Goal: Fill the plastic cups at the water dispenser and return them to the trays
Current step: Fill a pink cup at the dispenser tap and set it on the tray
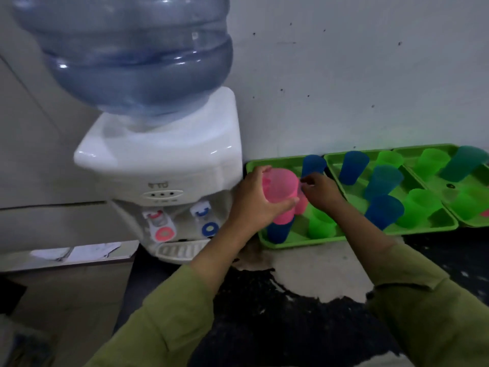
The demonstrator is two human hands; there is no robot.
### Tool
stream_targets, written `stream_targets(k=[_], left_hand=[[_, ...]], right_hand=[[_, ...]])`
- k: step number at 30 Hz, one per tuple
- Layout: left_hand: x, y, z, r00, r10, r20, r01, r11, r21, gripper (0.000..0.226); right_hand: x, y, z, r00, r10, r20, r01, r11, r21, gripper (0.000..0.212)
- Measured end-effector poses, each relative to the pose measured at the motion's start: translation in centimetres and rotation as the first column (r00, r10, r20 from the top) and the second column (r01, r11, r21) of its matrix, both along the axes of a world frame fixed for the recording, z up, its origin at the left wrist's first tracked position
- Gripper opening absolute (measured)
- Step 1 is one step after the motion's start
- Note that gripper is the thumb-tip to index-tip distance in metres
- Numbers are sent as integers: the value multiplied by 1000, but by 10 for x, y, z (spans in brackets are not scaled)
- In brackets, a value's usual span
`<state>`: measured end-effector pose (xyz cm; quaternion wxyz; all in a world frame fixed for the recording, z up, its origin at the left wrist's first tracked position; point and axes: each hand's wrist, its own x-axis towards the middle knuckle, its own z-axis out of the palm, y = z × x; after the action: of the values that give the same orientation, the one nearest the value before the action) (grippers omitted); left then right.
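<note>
Scruffy dark counter [264, 321] against a speckled white wall [370, 75], that's the setting. Left hand [254, 200] is wrapped round a pink cup [280, 185], holding it in the air over the nearest tray [291, 245]. My guess is it's gripped round the body like that so it can go straight under a tap. Right hand [320, 189] sits just beside the cup's rim with its fingers curled in, and honestly I can't tell if it's pinching something or just steadying. Looks like a second pink cup [302, 206] is tucked behind the held one.

The rest of that tray has a blue cup [277, 231] and a green cup [321, 223] stood in moulded wells, which presumably stops them sliding around. A middle tray [423, 229] and a far tray [476, 222] run off to the right with more cups.

The water dispenser [164, 165] stands right next to the nearest tray, blue tap [203, 210] on the close side, so it's a short carry. Can't see whether any cup has water in it yet
</note>
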<state>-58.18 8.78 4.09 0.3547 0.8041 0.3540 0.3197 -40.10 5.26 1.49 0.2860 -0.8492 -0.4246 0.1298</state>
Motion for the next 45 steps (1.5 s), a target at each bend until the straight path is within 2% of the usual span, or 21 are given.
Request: stream_targets(k=[5, 9, 15, 23, 29, 32, 36, 40, 43, 45], left_hand=[[-64, -18, -19, 998, -58, -24, 57, 998, -41, 84], [-111, -28, -38, 996, -39, -83, 35, 998, -57, 85], [-170, -22, -72, 996, 52, -69, -64, 981, -182, 85], [-226, 16, -103, 956, 245, -161, -271, 949, -163, 82], [-232, 40, -110, 929, 288, -232, -334, 922, -194, 97], [-228, 49, -108, 933, 295, -205, -337, 916, -216, 98], [-220, 56, -103, 940, 333, -76, -341, 918, -201, 82], [-214, 65, -102, 950, 310, -26, -310, 933, -181, 71], [-212, 67, -102, 955, 296, -27, -296, 941, -161, 77], [-211, 67, -103, 953, 299, -44, -302, 940, -157, 80]], right_hand=[[-62, -5, -7, 999, 32, -11, -31, 995, 92, 29], [-104, -6, -16, 998, 63, -29, -58, 990, 128, 27], [-157, -3, -29, 992, 102, -75, -91, 987, 133, 25], [-195, 8, -39, 983, 116, -143, -102, 990, 100, 24], [-203, 11, -43, 976, 96, -197, -69, 988, 139, 23], [-202, 12, -44, 977, 101, -188, -77, 989, 129, 23], [-202, 13, -45, 978, 101, -180, -78, 989, 128, 22], [-203, 14, -46, 977, 105, -184, -83, 989, 120, 22], [-205, 13, -45, 984, 110, -137, -95, 989, 112, 22], [-210, 11, -44, 995, 97, -30, -92, 986, 139, 22]])
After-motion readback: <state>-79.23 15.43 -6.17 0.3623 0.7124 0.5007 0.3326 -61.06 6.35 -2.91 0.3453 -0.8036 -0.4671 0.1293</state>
